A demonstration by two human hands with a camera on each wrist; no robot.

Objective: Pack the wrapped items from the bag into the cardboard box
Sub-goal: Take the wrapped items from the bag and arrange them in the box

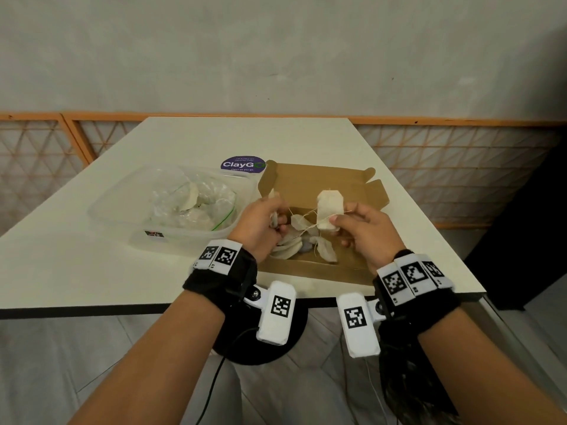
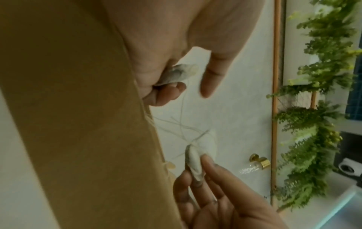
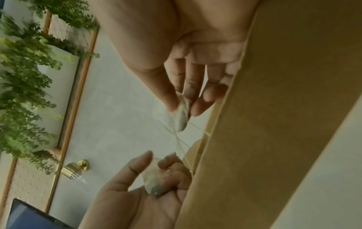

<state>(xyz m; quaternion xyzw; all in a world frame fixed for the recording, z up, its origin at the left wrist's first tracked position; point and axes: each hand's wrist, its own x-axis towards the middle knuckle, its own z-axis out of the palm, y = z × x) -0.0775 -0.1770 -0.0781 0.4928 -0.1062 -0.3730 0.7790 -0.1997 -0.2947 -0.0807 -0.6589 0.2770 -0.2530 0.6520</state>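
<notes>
Both forearms nearest, wrist bands with printed markers. Beyond the hands: pale worktop (image 1: 92, 271). Cardboard box (image 1: 319, 182) directly under both hands, lid flap open, several wrapped pouches already lying inside. Left of the left hand, a clear tub (image 1: 129, 204) holding the plastic bag (image 1: 196, 204). Right hand (image 1: 365, 237) pinches a cream wrapped pouch (image 1: 329, 210) between thumb and fingertips; left hand (image 1: 260, 222) curls round a second pouch (image 2: 176, 74). Loose strings (image 1: 302, 223) cross between them, seemingly tangled. Judgement: ease the threads apart gently before lowering either; tugging could tear them. Pouches soft, fibrous, pillow-shaped; box stiff, matte.
</notes>
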